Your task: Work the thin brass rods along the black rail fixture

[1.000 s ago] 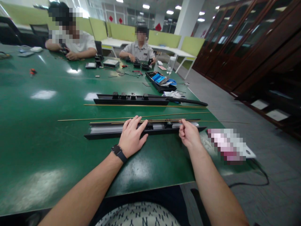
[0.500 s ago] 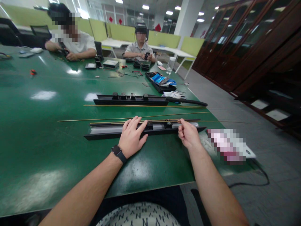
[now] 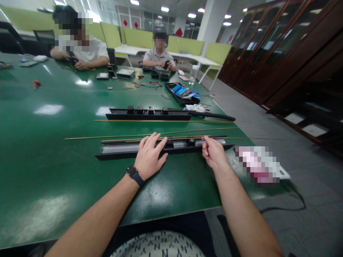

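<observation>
A long black track rail with a pale inner channel lies crosswise on the green table in front of me. My left hand rests over its middle, open with fingers spread, the fingertips at the far edge. Near the rail's right end my right hand is closed in a pinch on a thin brass-coloured rod that runs along the far edge. Two small black fittings, one of them a clip, sit in the rail between my hands. Just beyond lies another brass-coloured rod.
A second black rail with several fittings lies farther back, a thin rod before it. Behind are white gloves and a black tray with blue packets. A pink-and-white item lies right. Two people sit across the table.
</observation>
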A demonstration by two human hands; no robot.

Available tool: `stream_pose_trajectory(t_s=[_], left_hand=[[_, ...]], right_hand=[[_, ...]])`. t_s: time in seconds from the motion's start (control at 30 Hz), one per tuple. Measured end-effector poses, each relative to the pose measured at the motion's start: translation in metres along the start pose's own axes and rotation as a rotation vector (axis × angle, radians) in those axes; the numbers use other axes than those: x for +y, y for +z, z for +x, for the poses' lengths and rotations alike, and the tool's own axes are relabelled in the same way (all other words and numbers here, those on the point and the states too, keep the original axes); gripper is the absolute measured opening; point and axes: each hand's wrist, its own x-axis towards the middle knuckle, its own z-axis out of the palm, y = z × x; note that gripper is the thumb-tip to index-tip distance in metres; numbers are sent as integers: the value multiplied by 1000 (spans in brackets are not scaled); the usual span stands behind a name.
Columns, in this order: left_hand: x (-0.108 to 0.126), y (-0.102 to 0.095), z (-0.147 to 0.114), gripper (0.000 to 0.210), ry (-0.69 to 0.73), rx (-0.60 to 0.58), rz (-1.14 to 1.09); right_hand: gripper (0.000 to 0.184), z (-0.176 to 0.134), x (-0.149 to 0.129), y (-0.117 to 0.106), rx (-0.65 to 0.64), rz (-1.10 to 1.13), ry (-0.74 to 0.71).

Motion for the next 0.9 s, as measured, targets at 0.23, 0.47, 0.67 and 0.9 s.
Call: stream_pose_trajectory(t_s=[0.23,0.47,0.67,0.9], left_hand=[[-1,1,0,53,4,-3,12],[-1,1,-1,53,2,-3,8],[0,0,0,53,-1,-5,10],[-1,0,0,53,2,-2,18]], right_hand=[[26,2,1,-1,17,32,-3],[21,2,0,1,49,57,-13],[26,2,0,0,16,17,9],[28,2,1,-1,0,-6,6]])
